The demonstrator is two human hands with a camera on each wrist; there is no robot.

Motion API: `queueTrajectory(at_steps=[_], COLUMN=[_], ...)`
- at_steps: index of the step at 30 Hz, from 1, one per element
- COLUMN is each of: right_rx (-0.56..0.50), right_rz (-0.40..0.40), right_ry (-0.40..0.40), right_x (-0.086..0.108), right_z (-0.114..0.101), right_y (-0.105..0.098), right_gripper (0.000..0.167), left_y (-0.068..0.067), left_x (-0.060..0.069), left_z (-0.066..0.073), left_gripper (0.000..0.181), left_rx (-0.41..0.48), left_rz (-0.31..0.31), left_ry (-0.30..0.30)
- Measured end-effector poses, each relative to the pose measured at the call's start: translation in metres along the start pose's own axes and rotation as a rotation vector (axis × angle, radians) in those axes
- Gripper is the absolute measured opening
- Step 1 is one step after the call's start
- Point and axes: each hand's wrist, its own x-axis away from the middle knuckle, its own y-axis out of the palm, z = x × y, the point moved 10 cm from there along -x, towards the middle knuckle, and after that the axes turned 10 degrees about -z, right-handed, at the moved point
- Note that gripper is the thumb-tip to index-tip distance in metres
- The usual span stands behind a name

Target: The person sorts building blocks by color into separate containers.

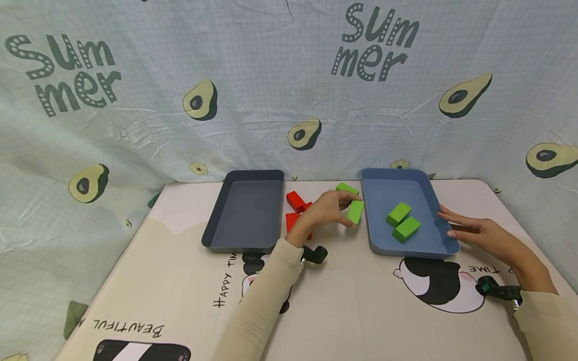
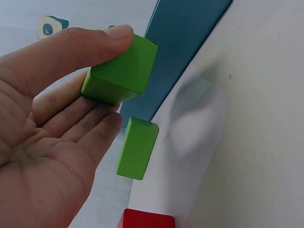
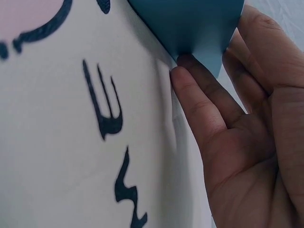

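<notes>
Right of centre on my head feed, I see the left hand (image 1: 328,209) pinching a smooth, bright-green oblong block (image 1: 355,212) beside the blue tray (image 1: 397,251), which the right hand (image 1: 494,240) touches with extended fingers (image 3: 197,99).

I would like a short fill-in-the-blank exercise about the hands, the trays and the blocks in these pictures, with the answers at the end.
1. The left hand pinches a block whose colour is ____.
2. The tray that the right hand touches is coloured ____.
3. Inside that tray, the number of blocks is ____.
4. The blocks lying nearest to the grey tray are coloured ____.

Missing words: green; blue; two; red.
</notes>
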Motion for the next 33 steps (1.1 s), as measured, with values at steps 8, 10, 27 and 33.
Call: queueTrajectory(at_steps=[8,10,27,33], right_rx=[-0.003,-0.001,0.005,0.010], right_rz=[0.002,0.002,0.004,0.003], right_ry=[0.001,0.001,-0.011,-0.009], right_x=[0.000,0.000,0.000,0.000], right_z=[-0.001,-0.002,-0.005,-0.003], right_y=[0.000,0.000,0.000,0.000], right_gripper=[0.058,0.058,0.058,0.058], left_y=[0.000,0.001,0.006,0.009], left_x=[0.001,0.001,0.000,-0.001], left_z=[0.005,0.006,0.016,0.022], left_gripper=[0.064,0.064,0.066,0.065], left_rx=[0.000,-0.004,0.012,0.015], left_rz=[0.003,-0.001,0.003,-0.006], left_ry=[0.014,0.019,0.039,0.063])
